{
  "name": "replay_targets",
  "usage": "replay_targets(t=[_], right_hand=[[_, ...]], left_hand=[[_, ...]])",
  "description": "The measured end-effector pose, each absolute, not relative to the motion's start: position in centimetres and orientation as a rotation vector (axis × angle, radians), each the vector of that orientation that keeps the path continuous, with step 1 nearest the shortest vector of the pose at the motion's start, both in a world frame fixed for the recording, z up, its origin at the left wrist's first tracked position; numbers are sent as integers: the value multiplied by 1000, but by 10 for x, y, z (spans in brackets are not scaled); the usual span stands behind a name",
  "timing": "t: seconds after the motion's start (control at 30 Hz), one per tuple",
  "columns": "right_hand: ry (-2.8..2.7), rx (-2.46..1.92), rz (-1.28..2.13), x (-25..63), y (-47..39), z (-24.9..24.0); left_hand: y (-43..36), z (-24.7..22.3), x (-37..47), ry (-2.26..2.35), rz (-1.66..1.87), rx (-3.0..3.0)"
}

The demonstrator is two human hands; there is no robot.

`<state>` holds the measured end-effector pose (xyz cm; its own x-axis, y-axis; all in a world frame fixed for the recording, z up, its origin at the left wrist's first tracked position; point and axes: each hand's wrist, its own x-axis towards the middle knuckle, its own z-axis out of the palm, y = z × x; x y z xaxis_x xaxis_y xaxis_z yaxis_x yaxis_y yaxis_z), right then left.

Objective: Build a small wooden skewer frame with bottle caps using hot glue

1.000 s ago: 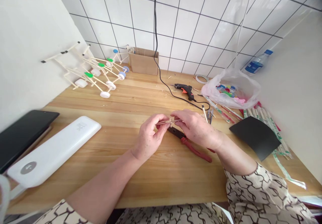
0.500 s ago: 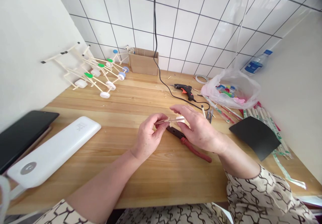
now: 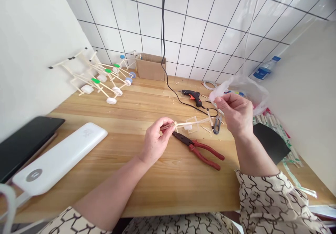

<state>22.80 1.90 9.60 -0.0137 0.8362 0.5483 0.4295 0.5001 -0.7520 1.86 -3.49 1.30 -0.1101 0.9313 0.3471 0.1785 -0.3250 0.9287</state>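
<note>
My left hand (image 3: 156,139) is closed in a pinch on one end of a small model frame of thin wooden sticks (image 3: 181,124). A white block-like part (image 3: 188,126) shows along the frame, and a crosspiece (image 3: 210,119) with dark tips appears at its far end. My right hand (image 3: 237,113) is raised to the right, thumb and forefinger pressed together. It overlaps the plastic bag (image 3: 258,97), and what it pinches, if anything, I cannot make out. Red-handled pliers (image 3: 193,144) lie on the table just below the frame. Small snips (image 3: 217,124) rest beside the crosspiece.
A black glue gun (image 3: 193,96) with its cord lies behind the hands. Stick models with wheels (image 3: 105,76) stand back left, near a cardboard box (image 3: 151,67). A power bank (image 3: 63,153) and phone (image 3: 26,139) lie left. Black sheet (image 3: 270,141) and bundled sticks (image 3: 286,136) lie right.
My right hand has moved away from the stick frame, up and to the right, in front of the bag. My left hand keeps its hold. More of the frame and pliers shows.
</note>
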Motion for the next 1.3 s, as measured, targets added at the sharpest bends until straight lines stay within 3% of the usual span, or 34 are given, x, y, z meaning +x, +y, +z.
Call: replay_targets(t=[0.37, 0.7, 1.3], right_hand=[[-1364, -1245, 726, 254, 35, 56], [-1787, -1265, 1191, 259, 15, 45], [-1674, -1180, 1130, 226, -1, 37]], left_hand=[[-33, 11, 18, 1276, 1472, 1494], [-34, 17, 18, 1298, 1472, 1523], [-35, 18, 18, 1292, 1471, 1499]])
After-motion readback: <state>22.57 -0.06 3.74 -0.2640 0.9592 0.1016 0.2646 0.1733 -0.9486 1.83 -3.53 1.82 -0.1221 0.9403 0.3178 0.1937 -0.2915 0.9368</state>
